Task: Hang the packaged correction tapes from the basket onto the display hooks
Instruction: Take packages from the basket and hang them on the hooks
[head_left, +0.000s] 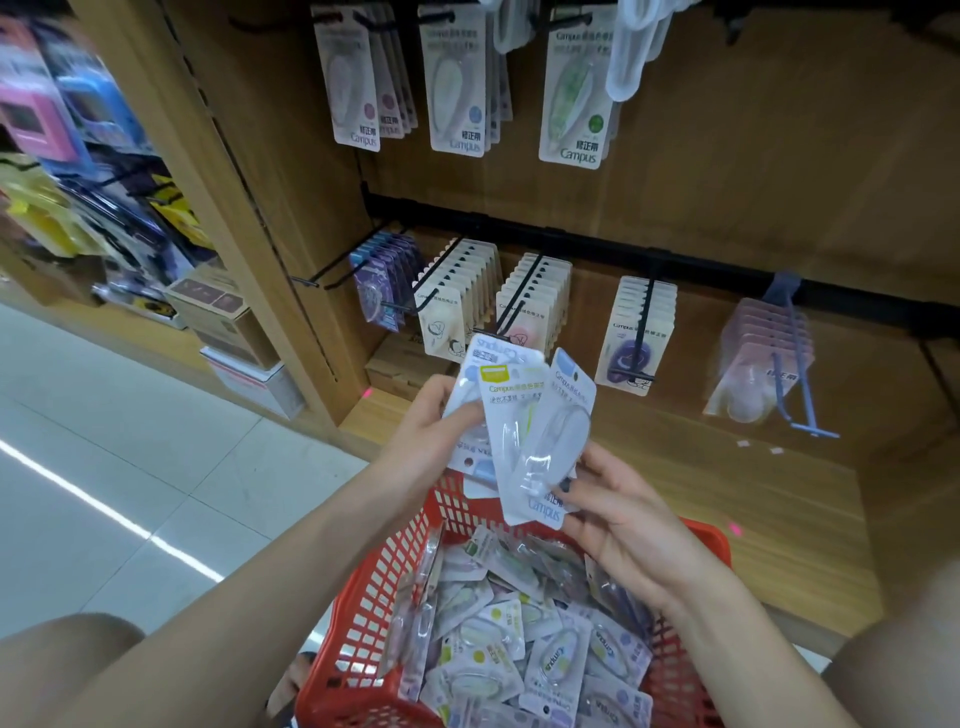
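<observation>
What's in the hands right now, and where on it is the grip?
A small fan of correction tape packs, held above the red basket. The left hand grips their left edge; the right hand pinches the lower right corner with its fingers.

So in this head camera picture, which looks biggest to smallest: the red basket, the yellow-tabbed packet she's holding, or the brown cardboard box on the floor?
1. Red basket.
2. Yellow-tabbed packet, though it is nearer the camera.
3. Cardboard box, farther off, so its true size is unsure.
</observation>
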